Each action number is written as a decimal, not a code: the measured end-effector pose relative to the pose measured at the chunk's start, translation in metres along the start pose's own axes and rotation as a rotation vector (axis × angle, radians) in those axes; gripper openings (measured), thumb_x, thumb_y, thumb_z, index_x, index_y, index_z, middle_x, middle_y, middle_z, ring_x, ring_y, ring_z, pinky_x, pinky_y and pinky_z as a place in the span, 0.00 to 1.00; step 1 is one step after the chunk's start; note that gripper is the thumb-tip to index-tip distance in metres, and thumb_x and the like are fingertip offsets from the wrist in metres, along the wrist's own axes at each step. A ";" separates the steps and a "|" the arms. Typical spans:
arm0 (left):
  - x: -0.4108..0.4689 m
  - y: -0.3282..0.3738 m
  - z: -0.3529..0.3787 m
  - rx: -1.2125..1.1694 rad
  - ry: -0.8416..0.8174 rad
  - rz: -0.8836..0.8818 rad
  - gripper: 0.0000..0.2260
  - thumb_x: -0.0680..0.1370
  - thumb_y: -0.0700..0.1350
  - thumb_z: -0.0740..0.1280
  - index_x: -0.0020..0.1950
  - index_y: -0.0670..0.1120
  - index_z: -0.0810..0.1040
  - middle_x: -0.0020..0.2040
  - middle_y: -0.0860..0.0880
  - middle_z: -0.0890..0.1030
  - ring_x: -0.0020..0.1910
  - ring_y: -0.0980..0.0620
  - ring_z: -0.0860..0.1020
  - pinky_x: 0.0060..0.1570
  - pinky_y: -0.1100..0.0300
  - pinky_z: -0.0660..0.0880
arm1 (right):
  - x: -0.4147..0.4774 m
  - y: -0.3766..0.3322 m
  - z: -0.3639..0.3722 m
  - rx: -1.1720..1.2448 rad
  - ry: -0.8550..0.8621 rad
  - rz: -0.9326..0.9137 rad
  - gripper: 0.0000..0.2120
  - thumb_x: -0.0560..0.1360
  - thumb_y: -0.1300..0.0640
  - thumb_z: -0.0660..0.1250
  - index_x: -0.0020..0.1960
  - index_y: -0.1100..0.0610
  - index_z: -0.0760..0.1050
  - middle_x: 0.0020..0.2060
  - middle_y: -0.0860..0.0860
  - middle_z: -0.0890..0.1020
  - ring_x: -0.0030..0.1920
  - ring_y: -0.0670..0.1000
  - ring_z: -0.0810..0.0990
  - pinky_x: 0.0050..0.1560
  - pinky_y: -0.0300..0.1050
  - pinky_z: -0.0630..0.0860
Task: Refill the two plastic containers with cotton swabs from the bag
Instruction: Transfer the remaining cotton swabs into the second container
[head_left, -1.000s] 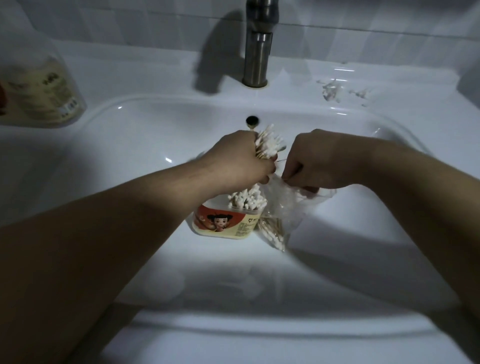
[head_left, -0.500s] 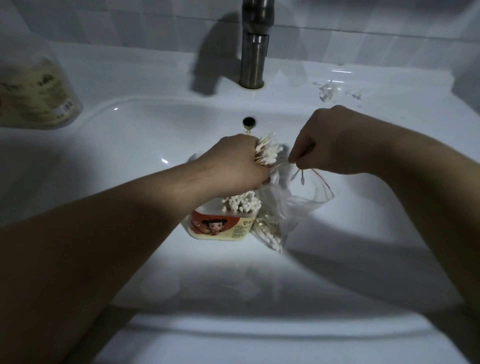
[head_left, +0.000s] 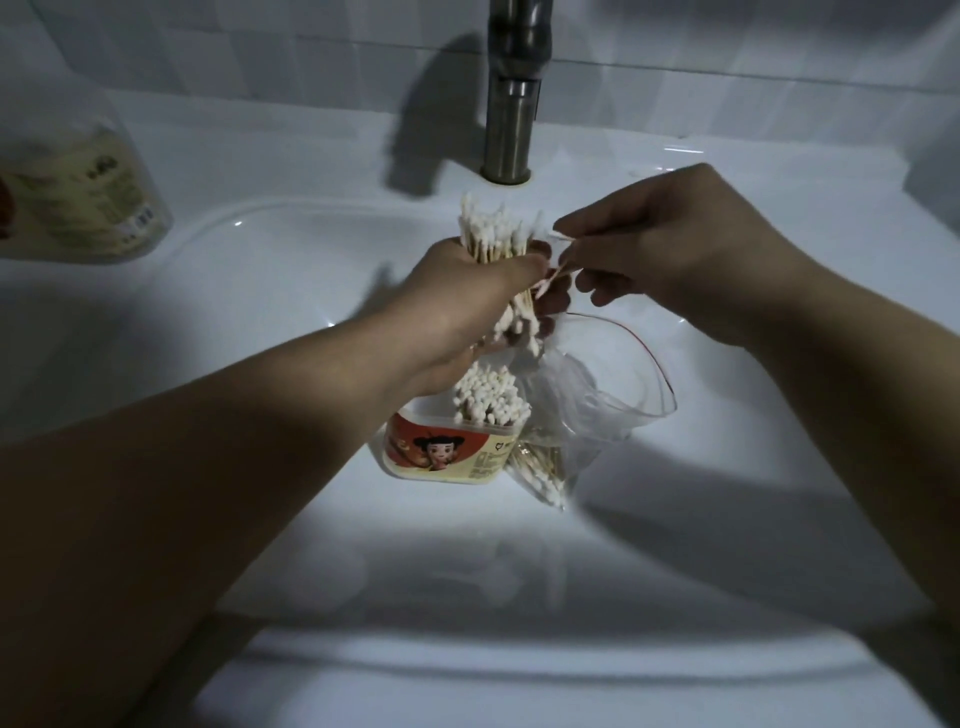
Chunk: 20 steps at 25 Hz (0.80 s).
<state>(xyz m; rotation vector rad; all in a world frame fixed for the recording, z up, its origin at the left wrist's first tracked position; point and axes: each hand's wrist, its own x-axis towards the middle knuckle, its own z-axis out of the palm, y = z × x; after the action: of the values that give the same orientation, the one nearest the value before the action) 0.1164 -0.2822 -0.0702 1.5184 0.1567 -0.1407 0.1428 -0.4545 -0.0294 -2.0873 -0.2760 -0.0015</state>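
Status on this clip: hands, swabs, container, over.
Left hand grips swab bundle. Right hand pinches loose swab. Container in sink, swabs standing inside; bag open beside it. Nothing in the way.

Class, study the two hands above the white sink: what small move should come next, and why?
Probably the right hand should tuck the loose wooden cotton swab it pinches into the thick bundle of white-tipped swabs gripped by the left hand. That swab sticks out crosswise at the bundle's side, and the cartoon-labelled plastic container stands below.
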 end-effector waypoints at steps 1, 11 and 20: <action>-0.002 0.001 0.000 -0.015 -0.037 -0.028 0.05 0.81 0.42 0.69 0.56 0.44 0.83 0.46 0.43 0.88 0.44 0.46 0.87 0.49 0.52 0.83 | 0.000 0.001 0.002 -0.058 -0.009 -0.017 0.08 0.74 0.65 0.74 0.53 0.57 0.85 0.32 0.52 0.86 0.31 0.47 0.83 0.38 0.38 0.82; -0.003 0.004 0.000 0.030 -0.089 -0.080 0.04 0.80 0.36 0.68 0.52 0.40 0.82 0.39 0.45 0.83 0.32 0.54 0.80 0.34 0.60 0.80 | 0.002 0.008 0.011 -0.083 0.013 -0.007 0.09 0.80 0.63 0.66 0.50 0.55 0.84 0.38 0.52 0.86 0.35 0.48 0.84 0.34 0.43 0.82; 0.000 0.002 -0.002 0.052 -0.048 -0.074 0.07 0.82 0.44 0.68 0.45 0.45 0.81 0.34 0.49 0.83 0.35 0.52 0.82 0.43 0.56 0.82 | -0.002 -0.002 0.008 0.257 -0.012 0.192 0.20 0.80 0.74 0.59 0.67 0.60 0.76 0.50 0.61 0.81 0.40 0.58 0.88 0.45 0.49 0.85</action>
<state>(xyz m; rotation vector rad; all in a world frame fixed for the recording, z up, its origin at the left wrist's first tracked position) 0.1168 -0.2799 -0.0684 1.5608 0.1721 -0.2415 0.1395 -0.4470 -0.0324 -1.8507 -0.0773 0.1541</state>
